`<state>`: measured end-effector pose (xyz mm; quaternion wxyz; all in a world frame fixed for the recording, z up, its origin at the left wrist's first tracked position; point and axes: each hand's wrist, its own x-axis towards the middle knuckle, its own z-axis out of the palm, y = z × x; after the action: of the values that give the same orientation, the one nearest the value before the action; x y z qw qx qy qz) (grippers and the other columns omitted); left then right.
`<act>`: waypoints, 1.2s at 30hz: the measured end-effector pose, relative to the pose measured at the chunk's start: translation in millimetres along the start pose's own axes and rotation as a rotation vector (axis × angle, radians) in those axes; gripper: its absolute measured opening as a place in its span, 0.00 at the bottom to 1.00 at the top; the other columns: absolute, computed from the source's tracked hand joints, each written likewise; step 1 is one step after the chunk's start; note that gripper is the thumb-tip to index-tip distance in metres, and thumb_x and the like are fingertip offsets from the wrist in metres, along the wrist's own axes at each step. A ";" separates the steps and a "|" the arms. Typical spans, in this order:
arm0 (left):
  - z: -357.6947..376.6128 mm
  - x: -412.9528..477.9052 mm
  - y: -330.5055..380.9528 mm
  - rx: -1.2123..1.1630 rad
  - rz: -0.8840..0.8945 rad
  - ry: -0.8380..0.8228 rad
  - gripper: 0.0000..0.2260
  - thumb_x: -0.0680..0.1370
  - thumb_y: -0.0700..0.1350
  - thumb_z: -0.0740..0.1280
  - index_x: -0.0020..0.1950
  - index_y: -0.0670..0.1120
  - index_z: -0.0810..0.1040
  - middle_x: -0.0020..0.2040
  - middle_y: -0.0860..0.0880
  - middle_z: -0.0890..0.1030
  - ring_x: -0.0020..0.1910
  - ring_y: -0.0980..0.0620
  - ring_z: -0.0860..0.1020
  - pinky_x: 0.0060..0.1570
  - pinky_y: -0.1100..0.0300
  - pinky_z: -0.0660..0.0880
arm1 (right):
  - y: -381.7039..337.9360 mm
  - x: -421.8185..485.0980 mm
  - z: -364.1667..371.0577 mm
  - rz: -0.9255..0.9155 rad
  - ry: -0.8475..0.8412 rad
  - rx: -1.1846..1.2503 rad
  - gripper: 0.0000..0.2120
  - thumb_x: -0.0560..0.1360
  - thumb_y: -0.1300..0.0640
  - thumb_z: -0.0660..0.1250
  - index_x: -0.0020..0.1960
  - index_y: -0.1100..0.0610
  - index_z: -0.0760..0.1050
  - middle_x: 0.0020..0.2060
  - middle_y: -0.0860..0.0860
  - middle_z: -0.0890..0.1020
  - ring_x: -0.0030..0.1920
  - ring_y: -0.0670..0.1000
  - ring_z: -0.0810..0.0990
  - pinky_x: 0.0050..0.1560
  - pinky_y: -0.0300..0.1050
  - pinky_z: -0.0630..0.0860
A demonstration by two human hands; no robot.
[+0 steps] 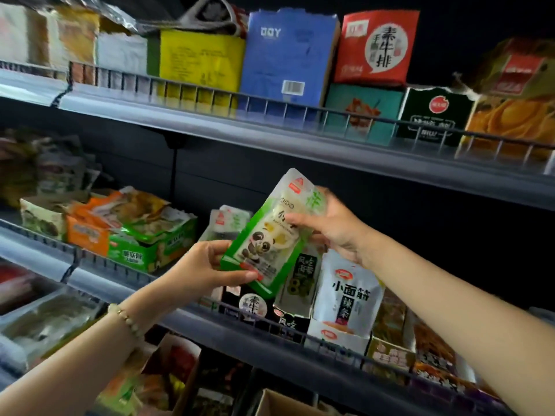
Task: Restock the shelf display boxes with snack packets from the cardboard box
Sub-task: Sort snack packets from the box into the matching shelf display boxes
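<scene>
Left hand point(204, 265) and right hand point(336, 229) grip one green snack packet point(265, 246), fingers curled.

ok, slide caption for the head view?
Left hand and right hand hold a green snack packet at the middle shelf.

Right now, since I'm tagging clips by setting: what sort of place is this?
Probably a shop's snack aisle: metal shelves with wire rails, open display boxes of packets, a snack packet in the left hand and right hand.
</scene>
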<state>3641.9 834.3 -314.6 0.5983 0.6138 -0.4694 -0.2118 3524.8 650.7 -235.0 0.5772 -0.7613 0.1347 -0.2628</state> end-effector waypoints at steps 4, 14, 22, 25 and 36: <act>-45.8 18.0 -35.3 0.194 0.023 0.061 0.16 0.71 0.46 0.73 0.57 0.46 0.78 0.47 0.54 0.86 0.46 0.57 0.83 0.44 0.65 0.79 | 7.5 42.3 33.8 -0.094 0.062 -0.064 0.38 0.66 0.65 0.76 0.69 0.54 0.60 0.56 0.50 0.78 0.59 0.51 0.78 0.61 0.50 0.75; -91.8 47.3 -108.1 0.973 0.093 0.072 0.12 0.78 0.58 0.62 0.55 0.55 0.81 0.47 0.63 0.77 0.38 0.67 0.72 0.41 0.67 0.73 | 40.9 125.5 90.1 -0.136 0.113 -0.300 0.42 0.68 0.62 0.76 0.72 0.51 0.54 0.65 0.51 0.68 0.63 0.49 0.69 0.60 0.44 0.69; -89.2 57.0 -126.0 0.865 0.183 0.128 0.07 0.76 0.55 0.69 0.46 0.54 0.82 0.38 0.65 0.75 0.35 0.66 0.71 0.33 0.73 0.65 | 86.7 138.1 108.9 -0.159 -0.033 -0.880 0.33 0.64 0.57 0.79 0.61 0.50 0.63 0.54 0.48 0.74 0.56 0.52 0.76 0.51 0.48 0.75; -88.8 57.3 -127.0 0.852 0.185 0.141 0.07 0.75 0.56 0.69 0.46 0.54 0.83 0.38 0.64 0.75 0.34 0.68 0.72 0.32 0.73 0.65 | 95.0 139.1 108.8 -0.170 -0.051 -1.096 0.34 0.62 0.50 0.80 0.61 0.49 0.64 0.59 0.51 0.75 0.58 0.54 0.75 0.52 0.47 0.74; -46.6 19.3 -97.0 0.758 0.095 0.262 0.14 0.76 0.57 0.67 0.59 0.55 0.77 0.51 0.60 0.74 0.43 0.61 0.73 0.41 0.64 0.70 | 64.5 87.9 78.6 -0.248 -0.083 -0.893 0.33 0.72 0.51 0.72 0.73 0.52 0.63 0.67 0.50 0.67 0.66 0.51 0.69 0.63 0.42 0.66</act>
<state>3720.6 828.1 -390.3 0.3933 0.7905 -0.4619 0.0842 3647.4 650.4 -290.2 0.1623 -0.9555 0.1195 -0.2153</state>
